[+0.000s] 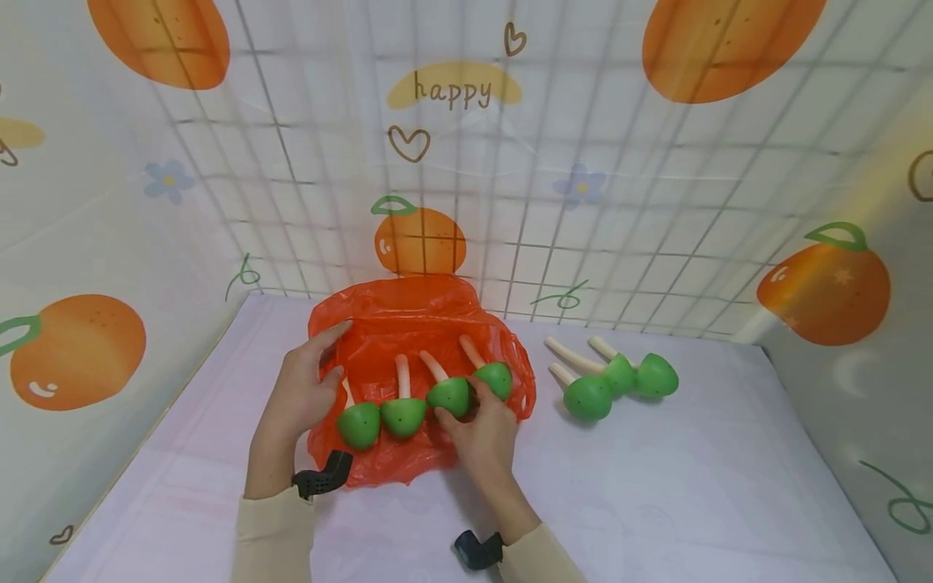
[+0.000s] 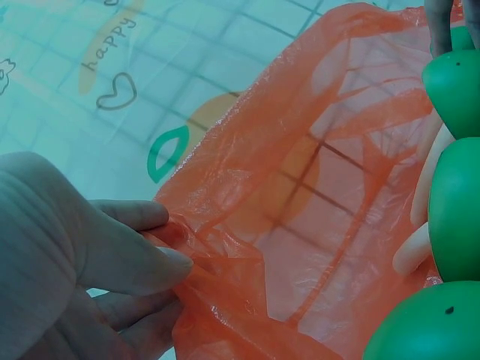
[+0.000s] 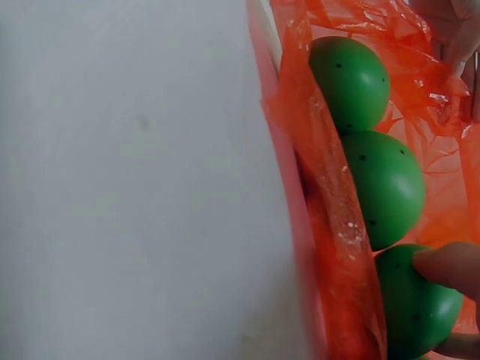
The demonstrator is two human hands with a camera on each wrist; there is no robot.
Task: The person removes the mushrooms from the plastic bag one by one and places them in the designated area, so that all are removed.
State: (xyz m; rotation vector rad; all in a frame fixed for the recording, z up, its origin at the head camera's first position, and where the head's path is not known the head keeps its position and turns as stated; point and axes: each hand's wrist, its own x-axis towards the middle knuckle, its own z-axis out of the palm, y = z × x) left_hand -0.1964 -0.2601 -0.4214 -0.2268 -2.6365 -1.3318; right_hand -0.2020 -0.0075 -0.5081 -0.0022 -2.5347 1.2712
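An open red plastic bag [image 1: 408, 304] lies on the table with several toy mushrooms, green caps on pale stems, in a row on it. At the bag's left edge, my left hand [image 1: 299, 393] pinches the thin film between thumb and fingers [image 2: 171, 264]. My right hand [image 1: 484, 437] holds the green cap of one mushroom [image 1: 449, 395], third from the left, with thumb and fingers. Beside that hand sits the rightmost mushroom [image 1: 497, 379]. Two more, a mushroom [image 1: 403, 417] and the leftmost mushroom [image 1: 359, 425], lie between the hands, stems pointing away from me.
Right of the bag, three more mushrooms [image 1: 589, 398] lie clustered on the white tabletop [image 1: 692, 478]. Behind stands a grid panel [image 1: 496, 194] covered by a sheet printed with oranges. Printed side walls [image 1: 66, 227] border the table left and right.
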